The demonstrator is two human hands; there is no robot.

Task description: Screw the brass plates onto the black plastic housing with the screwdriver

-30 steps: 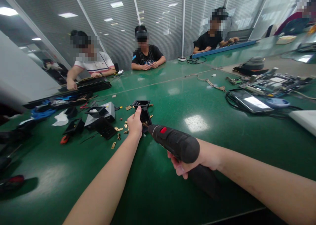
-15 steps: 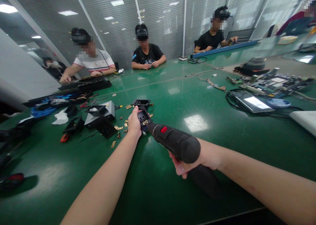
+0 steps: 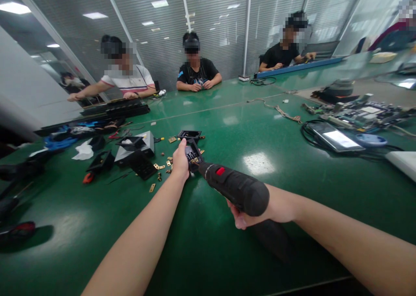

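My left hand (image 3: 181, 161) is closed around the left side of a small black plastic housing (image 3: 194, 151), its open face turned up toward me. Brass-coloured parts show inside it. My right hand (image 3: 242, 216) is wrapped around the grip of a black cordless screwdriver (image 3: 235, 185) with a red switch on top. The tool's tip points into the lower part of the housing, at the brass parts; exact contact is too small to tell. Just beyond lies another black housing (image 3: 190, 134). Loose brass plates (image 3: 159, 166) and screws (image 3: 159, 176) are scattered left of my left hand.
A grey box (image 3: 147, 144) with black housings (image 3: 141, 164) stands to the left, near an orange-tipped tool (image 3: 88, 177). At right are a phone (image 3: 336, 135) with a cable and a circuit board (image 3: 364, 109). Several people sit across the green table (image 3: 221, 248).
The whole view has shifted slightly, so things appear a little farther right. The screwdriver stays at the housing in the same grip. A co-worker's arm at far left has stretched outward.
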